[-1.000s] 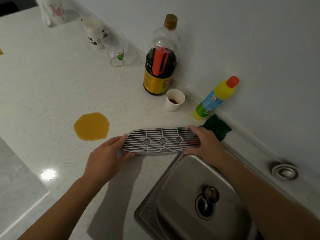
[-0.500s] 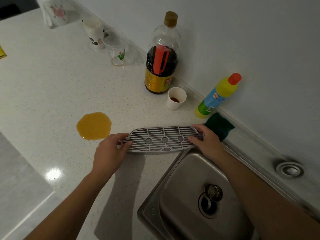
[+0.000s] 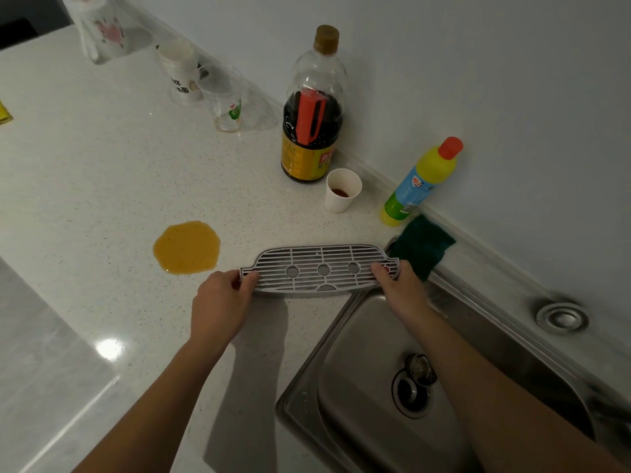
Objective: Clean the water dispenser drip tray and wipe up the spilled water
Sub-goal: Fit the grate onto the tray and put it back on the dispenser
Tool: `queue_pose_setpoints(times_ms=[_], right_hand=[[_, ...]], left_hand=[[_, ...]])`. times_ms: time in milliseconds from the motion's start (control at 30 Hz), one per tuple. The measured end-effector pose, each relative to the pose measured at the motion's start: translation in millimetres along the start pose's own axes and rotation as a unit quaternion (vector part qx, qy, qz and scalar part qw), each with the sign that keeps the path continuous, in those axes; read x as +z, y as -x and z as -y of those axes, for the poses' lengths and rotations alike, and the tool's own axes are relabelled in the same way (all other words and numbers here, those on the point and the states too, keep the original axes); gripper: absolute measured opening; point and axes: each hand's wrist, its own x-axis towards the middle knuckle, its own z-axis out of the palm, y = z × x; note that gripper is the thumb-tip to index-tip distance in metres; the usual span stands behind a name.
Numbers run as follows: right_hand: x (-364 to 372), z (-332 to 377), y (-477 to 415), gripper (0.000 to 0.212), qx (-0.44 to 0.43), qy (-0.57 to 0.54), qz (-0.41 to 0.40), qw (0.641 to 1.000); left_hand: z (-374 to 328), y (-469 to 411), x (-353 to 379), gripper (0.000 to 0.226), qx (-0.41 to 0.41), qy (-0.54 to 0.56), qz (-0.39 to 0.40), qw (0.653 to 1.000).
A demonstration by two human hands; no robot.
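Surface (image 3: pixel 102 172) has the spill (image 3: pixel 186 247) unwiped; your left grip (image 3: pixel 220 302) and right grip (image 3: pixel 401 291) pinch the drip tray (image 3: pixel 321 259), looks unwashed.

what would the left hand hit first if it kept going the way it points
The left hand grips the drip tray at its left end. Past that, it likely reaches the dark sauce bottle, passing right of the orange spill; depth is uncertain.
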Motion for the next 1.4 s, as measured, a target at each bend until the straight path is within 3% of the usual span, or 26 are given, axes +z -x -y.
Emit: queue_pose_setpoints(times_ms=[200,267,433,533,700,867,1067,1400], right_hand=[[-6,-9,42,0.035,0.010,-0.128,-0.044,0.991],[-11,-11,67,0.039,0.015,-0.178,-0.048,0.983],[-22,-20,136,0.044,0.021,-0.216,-0.054,0.975],[-19,-32,177,0.034,0.014,-0.257,-0.022,0.966],[13,-56,232,0.023,0.010,-0.317,0.076,0.945],[60,-62,278,0.024,0.007,-0.298,0.143,0.944],[119,-23,330,0.025,-0.035,-0.235,0.203,0.950],[298,90,377,0.023,-0.100,-0.155,0.245,0.952]], left_hand=[[-3,26,-6,0.031,0.038,0.065,-0.038,0.996],[-4,40,-10,0.025,0.031,0.135,-0.035,0.990],[9,88,-33,0.021,-0.100,0.356,0.036,0.928],[22,127,-57,0.017,-0.138,0.427,0.015,0.894],[68,201,-96,0.020,-0.163,0.440,-0.065,0.881],[124,269,-141,0.019,-0.177,0.442,-0.123,0.871],[194,325,-197,0.017,-0.189,0.484,-0.195,0.832],[356,320,-303,0.016,-0.209,0.538,-0.262,0.773]])
